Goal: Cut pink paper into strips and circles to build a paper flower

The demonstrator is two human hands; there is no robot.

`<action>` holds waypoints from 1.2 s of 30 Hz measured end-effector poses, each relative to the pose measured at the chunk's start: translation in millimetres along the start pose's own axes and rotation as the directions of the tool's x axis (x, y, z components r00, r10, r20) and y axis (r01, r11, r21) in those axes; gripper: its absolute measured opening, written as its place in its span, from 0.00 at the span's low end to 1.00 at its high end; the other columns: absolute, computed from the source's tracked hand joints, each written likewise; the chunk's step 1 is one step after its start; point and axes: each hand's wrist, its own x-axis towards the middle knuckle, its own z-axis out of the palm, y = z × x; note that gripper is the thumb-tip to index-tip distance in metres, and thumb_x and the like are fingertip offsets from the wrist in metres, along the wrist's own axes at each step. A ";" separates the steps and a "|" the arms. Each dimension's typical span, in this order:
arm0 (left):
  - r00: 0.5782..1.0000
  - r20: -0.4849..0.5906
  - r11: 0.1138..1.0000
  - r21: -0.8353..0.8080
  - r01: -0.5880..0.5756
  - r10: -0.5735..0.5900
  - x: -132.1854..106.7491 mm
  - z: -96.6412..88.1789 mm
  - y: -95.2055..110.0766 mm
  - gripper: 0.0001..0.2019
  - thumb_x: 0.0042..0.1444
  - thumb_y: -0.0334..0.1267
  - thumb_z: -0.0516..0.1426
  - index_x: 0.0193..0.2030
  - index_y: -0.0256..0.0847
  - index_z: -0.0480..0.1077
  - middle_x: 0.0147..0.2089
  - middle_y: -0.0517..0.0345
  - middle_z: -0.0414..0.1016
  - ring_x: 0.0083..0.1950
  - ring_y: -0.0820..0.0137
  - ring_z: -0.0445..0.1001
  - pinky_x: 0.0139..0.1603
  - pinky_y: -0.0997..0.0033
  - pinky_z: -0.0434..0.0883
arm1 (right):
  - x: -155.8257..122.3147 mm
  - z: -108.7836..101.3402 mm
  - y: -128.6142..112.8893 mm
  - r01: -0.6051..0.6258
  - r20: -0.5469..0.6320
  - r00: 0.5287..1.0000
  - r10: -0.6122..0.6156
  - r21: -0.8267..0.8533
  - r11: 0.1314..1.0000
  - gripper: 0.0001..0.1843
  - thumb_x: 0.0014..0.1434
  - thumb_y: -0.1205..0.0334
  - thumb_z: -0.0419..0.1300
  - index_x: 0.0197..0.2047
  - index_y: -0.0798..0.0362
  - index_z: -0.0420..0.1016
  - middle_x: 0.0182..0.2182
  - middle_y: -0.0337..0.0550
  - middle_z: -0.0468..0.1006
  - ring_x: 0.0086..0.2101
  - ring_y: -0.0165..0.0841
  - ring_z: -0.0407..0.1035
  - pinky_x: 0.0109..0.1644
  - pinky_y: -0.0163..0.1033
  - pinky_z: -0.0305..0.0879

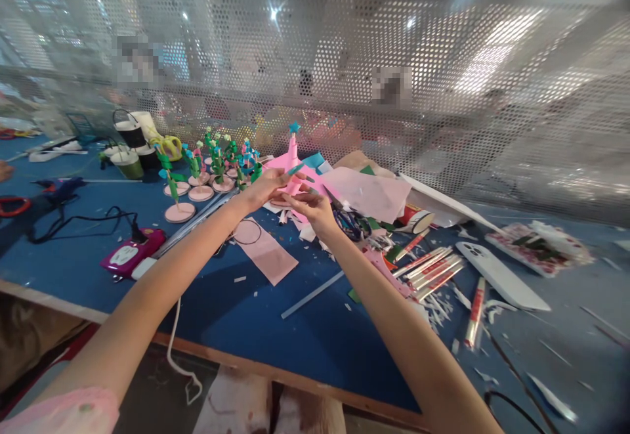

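Pink paper stem, topped by a blue star, stands near upright between the two hands above the blue table; its long axis runs upward from the fingertips, star end uppermost and free. Left hand bears on the lower stem from the left, fingers narrowed on it; right hand meets the same lower part from the right and slightly nearer the wearer, thumb and fingers likewise narrowed; neither hand is clearly closer, and the exact contact points are partly hidden. Left of the hands stand green paper plants on round bases; right and behind lies a pink sheet; on the near side lies a pink strip; farther right rests a white phone.
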 end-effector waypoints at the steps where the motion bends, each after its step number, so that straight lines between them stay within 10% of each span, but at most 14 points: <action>1: 1.000 -0.030 1.000 -0.001 -0.006 0.006 -0.1 0.8 -0.1 0.25 0.45 0.57 0.62 0.40 0.36 0.75 0.36 0.47 0.79 0.38 0.63 0.79 0.39 0.65 0.75 | -1.0 0.4 -0.6 -0.006 0.041 0.999 0.006 0.005 1.000 0.23 0.35 0.44 0.72 0.30 0.54 0.81 0.29 0.45 0.82 0.36 0.41 0.75 0.44 0.45 0.70; 8: 0.983 -0.165 0.991 -0.092 -0.093 0.077 -1.7 5.9 4.5 0.22 0.53 0.55 0.58 0.49 0.43 0.70 0.37 0.51 0.79 0.43 0.61 0.79 0.45 0.59 0.75 | -5.6 4.1 -1.5 -0.009 0.127 0.992 -0.001 0.079 0.997 0.20 0.37 0.49 0.73 0.31 0.53 0.82 0.33 0.46 0.83 0.35 0.41 0.76 0.41 0.43 0.70; 20: 0.999 0.048 0.997 -0.079 -0.013 0.017 -1.1 -0.4 -8.0 0.18 0.50 0.50 0.61 0.43 0.40 0.75 0.51 0.49 0.75 0.48 0.60 0.76 0.42 0.65 0.75 | 0.7 0.8 2.8 -0.035 0.088 0.996 0.013 0.252 0.967 0.21 0.30 0.44 0.73 0.23 0.52 0.81 0.21 0.38 0.78 0.28 0.33 0.74 0.37 0.38 0.69; 36: 0.993 -0.098 0.983 -0.162 -0.083 0.068 0.2 -4.7 6.4 0.25 0.53 0.54 0.58 0.49 0.36 0.71 0.43 0.47 0.78 0.45 0.61 0.78 0.48 0.59 0.74 | -6.2 4.9 -2.3 0.021 0.146 0.989 -0.030 0.062 0.998 0.21 0.40 0.49 0.72 0.35 0.52 0.82 0.34 0.45 0.83 0.39 0.44 0.77 0.42 0.44 0.72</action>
